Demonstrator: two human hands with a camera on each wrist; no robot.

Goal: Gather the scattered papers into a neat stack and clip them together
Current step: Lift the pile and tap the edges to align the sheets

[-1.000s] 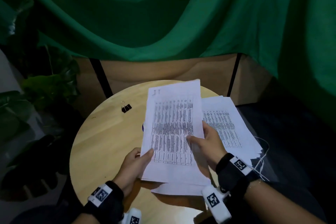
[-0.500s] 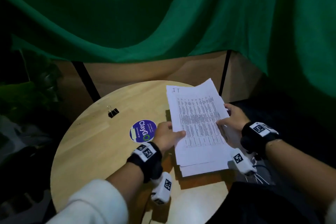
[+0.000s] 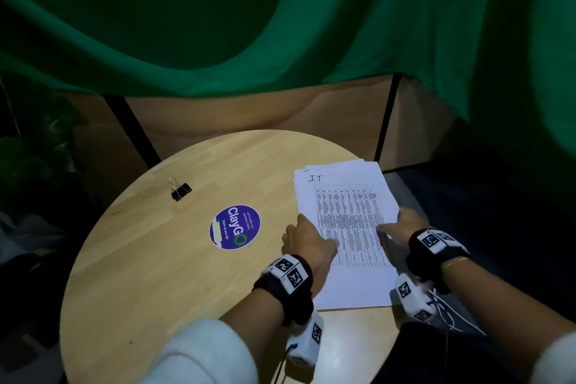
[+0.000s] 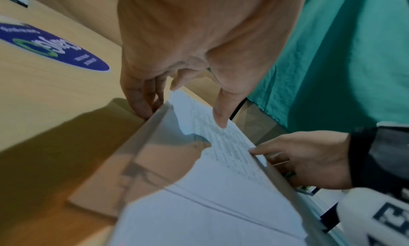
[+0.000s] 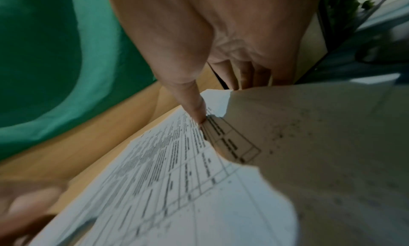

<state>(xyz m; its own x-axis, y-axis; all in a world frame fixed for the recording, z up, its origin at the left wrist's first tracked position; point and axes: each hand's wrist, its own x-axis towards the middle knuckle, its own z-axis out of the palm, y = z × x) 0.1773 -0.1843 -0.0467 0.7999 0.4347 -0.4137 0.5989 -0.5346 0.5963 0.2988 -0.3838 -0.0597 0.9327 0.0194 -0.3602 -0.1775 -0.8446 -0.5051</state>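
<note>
White printed sheets, a stack of papers (image 3: pixel 346 227) with dense tables on top, now lie flat on the right side of the round pale wooden desk (image 3: pixel 156 259), where a second ago they were lifted and half-fanned over a second pile. The two piles have become one, and a round purple sticker (image 3: pixel 234 227) that the sheets covered is bare again. The left hand (image 3: pixel 307 243) grips the stack's left edge, thumb on top and fingers curled against the side; the right hand (image 3: pixel 403 226) pinches the right edge the same way, thumb on the print and fingers tucked beneath.

I'd say the gathering is nearly done and the squaring is in hand, since the far edges are not quite flush. The small black binder clip (image 3: pixel 180 190) sits untouched, well apart on the far left of the desk.

From overhead the stack looks almost tidy. The left wrist view shows more: several sheet edges stepped at the near corner, and the stack's side pressed by the fingers (image 4: pixel 141 99). The right wrist view shows the thumb (image 5: pixel 192 99) pressing the print while a sheet's edge curls up beside it.
</note>
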